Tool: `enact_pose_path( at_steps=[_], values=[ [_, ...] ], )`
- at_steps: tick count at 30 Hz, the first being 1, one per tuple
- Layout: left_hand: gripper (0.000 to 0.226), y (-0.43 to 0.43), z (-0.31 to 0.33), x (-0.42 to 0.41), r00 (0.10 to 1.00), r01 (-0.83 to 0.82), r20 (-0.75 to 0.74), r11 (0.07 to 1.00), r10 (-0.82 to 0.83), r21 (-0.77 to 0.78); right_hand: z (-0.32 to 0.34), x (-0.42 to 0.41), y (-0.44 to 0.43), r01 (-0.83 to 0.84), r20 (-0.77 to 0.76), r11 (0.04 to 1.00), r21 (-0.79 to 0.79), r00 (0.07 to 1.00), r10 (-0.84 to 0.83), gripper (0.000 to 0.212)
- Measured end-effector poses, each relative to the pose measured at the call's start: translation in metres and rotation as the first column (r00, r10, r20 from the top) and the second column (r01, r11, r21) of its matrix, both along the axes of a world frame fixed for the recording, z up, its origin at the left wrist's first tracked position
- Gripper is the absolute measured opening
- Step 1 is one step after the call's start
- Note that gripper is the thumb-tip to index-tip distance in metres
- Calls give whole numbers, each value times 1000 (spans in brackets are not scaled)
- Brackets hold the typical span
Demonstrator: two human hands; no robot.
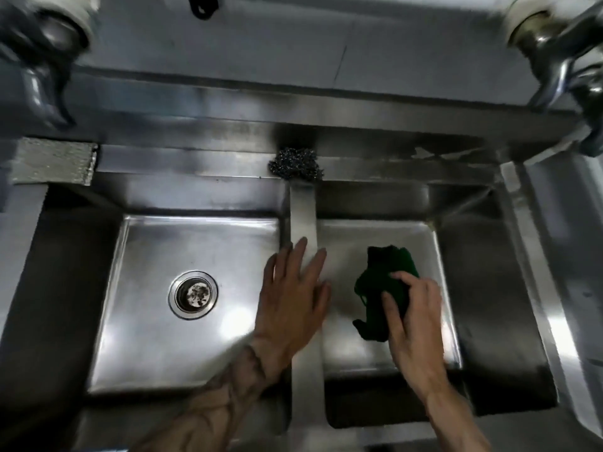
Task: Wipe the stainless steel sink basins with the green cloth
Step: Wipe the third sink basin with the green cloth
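A double stainless steel sink fills the view. The left basin (146, 321) has a round drain (193, 294) in its floor. Inside the right basin (434, 324) lies the crumpled dark green cloth (378, 282), and my right hand (414, 318) presses on it with fingers curled over its near edge. My left hand (293, 295) lies flat with fingers spread on the steel divider (301, 210) between the basins and holds nothing.
A steel wool scourer (295, 164) sits on the back ledge above the divider. A grey sponge pad (54, 164) rests at the back left corner. Two wall taps (42, 60) (561, 50) overhang the basins from the back wall.
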State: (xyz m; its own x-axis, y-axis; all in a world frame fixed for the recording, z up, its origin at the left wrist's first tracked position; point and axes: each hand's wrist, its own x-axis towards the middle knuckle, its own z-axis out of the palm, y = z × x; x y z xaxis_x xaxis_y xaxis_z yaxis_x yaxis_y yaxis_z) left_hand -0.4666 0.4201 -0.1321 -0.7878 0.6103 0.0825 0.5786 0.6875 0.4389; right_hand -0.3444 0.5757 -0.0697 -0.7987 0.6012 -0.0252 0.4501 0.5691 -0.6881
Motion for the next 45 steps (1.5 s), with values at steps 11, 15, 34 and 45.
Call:
enact_pose_path(
  at_steps=[11,15,34,45],
  values=[
    [51,72,-6,-10,985,-164,-70,979,157,-124,-37,-24,73,-187,-9,982,-10,982,186,33],
    [51,84,-6,-30,982,-170,-108,976,156,-135,-53,-46,80,-176,-6,984,-28,984,176,32],
    [54,89,-24,-54,965,-221,-198,944,174,-246,-255,-123,92,-425,279,861,281,894,350,54],
    [55,88,-29,-56,965,-216,-204,943,166,-253,-284,-134,70,-432,255,829,355,898,359,62]
  ],
)
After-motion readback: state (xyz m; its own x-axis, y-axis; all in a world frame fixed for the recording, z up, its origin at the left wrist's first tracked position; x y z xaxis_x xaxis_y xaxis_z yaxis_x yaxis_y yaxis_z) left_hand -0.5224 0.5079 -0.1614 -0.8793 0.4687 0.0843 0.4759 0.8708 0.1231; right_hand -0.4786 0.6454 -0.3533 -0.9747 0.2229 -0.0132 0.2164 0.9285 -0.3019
